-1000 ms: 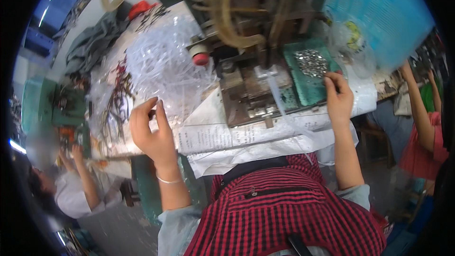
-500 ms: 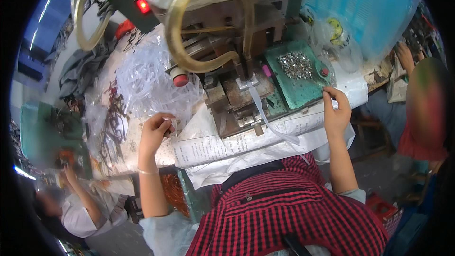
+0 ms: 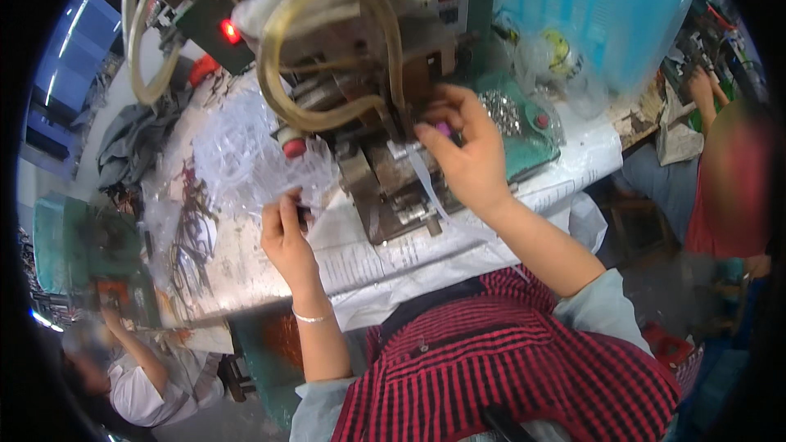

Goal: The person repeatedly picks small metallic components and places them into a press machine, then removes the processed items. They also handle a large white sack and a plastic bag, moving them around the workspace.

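Pinching one small part, right hand.

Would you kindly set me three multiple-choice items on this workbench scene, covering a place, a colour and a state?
1. Where is the right hand?
A. at the machine
B. in the lap
C. on the floor

2. What colour is the lit lamp?
A. green
B. red
C. blue

3. What is the left hand doing?
A. lying flat and open on paper
B. pinching at clear plastic bags
C. hanging off the bench

Answers: 1 A, its fingers reach into the mechanism; 2 B, it glows red; 3 B, fingertips close at the bag pile's edge.
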